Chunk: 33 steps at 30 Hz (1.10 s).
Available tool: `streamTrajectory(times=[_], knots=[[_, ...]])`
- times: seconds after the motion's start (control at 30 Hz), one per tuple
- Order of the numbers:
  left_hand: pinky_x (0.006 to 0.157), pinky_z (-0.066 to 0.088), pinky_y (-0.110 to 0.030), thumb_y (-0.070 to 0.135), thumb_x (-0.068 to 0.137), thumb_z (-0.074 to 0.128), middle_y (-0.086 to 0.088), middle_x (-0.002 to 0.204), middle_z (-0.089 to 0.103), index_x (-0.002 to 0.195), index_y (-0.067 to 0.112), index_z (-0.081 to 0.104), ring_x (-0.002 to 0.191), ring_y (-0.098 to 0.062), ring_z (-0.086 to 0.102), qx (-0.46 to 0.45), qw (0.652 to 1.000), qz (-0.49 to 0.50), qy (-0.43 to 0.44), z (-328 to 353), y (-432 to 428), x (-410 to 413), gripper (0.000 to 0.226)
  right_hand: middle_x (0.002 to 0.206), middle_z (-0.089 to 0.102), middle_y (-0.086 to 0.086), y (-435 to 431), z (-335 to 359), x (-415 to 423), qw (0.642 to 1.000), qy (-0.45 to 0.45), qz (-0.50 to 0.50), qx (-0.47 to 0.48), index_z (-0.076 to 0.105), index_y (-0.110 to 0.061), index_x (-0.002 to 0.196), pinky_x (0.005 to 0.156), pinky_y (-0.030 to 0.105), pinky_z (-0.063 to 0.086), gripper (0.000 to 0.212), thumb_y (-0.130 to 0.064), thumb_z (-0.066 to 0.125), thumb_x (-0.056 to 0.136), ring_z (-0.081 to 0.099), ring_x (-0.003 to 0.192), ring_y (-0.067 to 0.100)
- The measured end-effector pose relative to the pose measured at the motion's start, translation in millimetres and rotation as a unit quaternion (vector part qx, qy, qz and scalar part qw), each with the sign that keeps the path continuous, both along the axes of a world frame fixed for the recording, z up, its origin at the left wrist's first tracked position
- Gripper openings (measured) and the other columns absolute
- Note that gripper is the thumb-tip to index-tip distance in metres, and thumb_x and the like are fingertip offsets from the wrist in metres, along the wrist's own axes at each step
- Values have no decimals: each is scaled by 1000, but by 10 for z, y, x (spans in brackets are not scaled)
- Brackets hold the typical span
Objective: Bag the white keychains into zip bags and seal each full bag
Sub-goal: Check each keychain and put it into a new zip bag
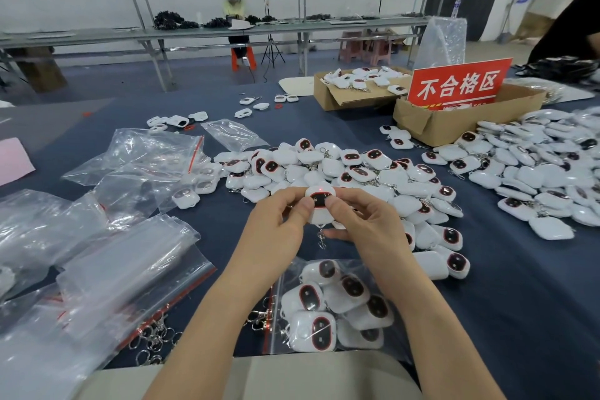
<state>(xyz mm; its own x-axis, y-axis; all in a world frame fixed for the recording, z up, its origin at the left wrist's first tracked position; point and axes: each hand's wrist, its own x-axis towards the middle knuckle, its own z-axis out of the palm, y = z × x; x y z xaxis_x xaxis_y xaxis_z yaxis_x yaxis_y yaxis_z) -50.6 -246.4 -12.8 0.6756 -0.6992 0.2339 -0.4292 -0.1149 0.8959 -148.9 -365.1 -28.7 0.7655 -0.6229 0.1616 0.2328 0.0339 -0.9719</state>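
This is looking like a factory packing floor, keychains (344,169) lying heaped on the table (220,221), a worker (233,6) sitting at a long bench (194,32) behind.

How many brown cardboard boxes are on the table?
2. One cardboard box sits at the back with keychains in it; the other is right of it, holding the red sign. None seems hidden.

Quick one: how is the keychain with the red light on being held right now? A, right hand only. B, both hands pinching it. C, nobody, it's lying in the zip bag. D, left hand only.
B: the left hand and right hand both pinch the keychain between them.
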Motion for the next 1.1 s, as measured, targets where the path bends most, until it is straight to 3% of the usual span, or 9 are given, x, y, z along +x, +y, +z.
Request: streamTrajectory(times=[0.13, 0.33, 0.43, 0.53, 0.63, 0.73, 0.9, 1.1], knots=[[86, 57, -35, 29, 104, 53, 17, 91, 70, 103, 42, 69, 86, -6, 64, 0, 1000, 3, 4, 2, 0, 0, 22, 89, 77, -10, -3, -9, 9, 1000, 3, -4, 4, 79, -40, 88, 68, 20, 59, 19, -23, 71, 94, 73, 82, 6], [89, 57, -35, 19, 102, 58, 18, 98, 72, 114, 36, 68, 89, -5, 66, -13, 999, -28, 20, -19, -19, -27, 24, 97, 78, -5, -11, -9, 10, 1000, -5, -5, 30, 80, -34, 92, 68, 20, 59, 14, -24, 71, 92, 75, 90, 12], [77, 56, -22, 14, 101, 58, 16, 97, 72, 114, 37, 65, 87, -13, 67, -22, 999, -34, 15, -41, -42, -39, 28, 100, 78, 0, -17, -9, 11, 999, -13, -3, 53, 81, -30, 94, 69, 20, 59, 11, -28, 74, 85, 76, 92, 17], [72, 48, -8, 13, 100, 58, 22, 101, 71, 116, 40, 63, 88, -3, 66, -35, 999, -22, 17, -42, -63, -62, 31, 101, 78, 2, -22, -8, 8, 998, -24, 1, 58, 81, -27, 95, 69, 20, 59, 15, -30, 75, 81, 76, 92, 18], [70, 45, -3, 14, 101, 58, 27, 100, 69, 111, 42, 61, 90, 4, 65, -42, 999, -5, 29, -50, -93, -99, 31, 103, 77, 2, -24, -12, 10, 998, -27, 5, 56, 81, -25, 96, 70, 20, 59, 15, -29, 75, 82, 75, 93, 20], [72, 45, -5, 12, 100, 58, 23, 97, 71, 109, 41, 61, 91, 8, 63, -40, 999, 17, 30, -70, -121, -114, 31, 101, 78, 2, -25, -16, 13, 998, -26, 12, 55, 81, -26, 93, 68, 20, 59, 13, -28, 75, 81, 76, 92, 20], [84, 51, -19, 8, 98, 57, 15, 104, 72, 114, 30, 64, 98, 0, 66, -36, 998, 43, 34, -71, -129, -105, 28, 100, 77, 3, -18, -32, 21, 998, -25, 29, 50, 80, -25, 92, 70, 23, 60, 13, -28, 75, 81, 76, 91, 21], [77, 48, -12, 11, 99, 58, 15, 102, 72, 116, 31, 65, 94, 3, 65, -28, 998, 38, 31, -65, -110, -99, 27, 99, 78, 1, -21, -40, 25, 998, -27, 21, 50, 80, -27, 92, 69, 23, 60, 13, -29, 75, 80, 76, 90, 20]])
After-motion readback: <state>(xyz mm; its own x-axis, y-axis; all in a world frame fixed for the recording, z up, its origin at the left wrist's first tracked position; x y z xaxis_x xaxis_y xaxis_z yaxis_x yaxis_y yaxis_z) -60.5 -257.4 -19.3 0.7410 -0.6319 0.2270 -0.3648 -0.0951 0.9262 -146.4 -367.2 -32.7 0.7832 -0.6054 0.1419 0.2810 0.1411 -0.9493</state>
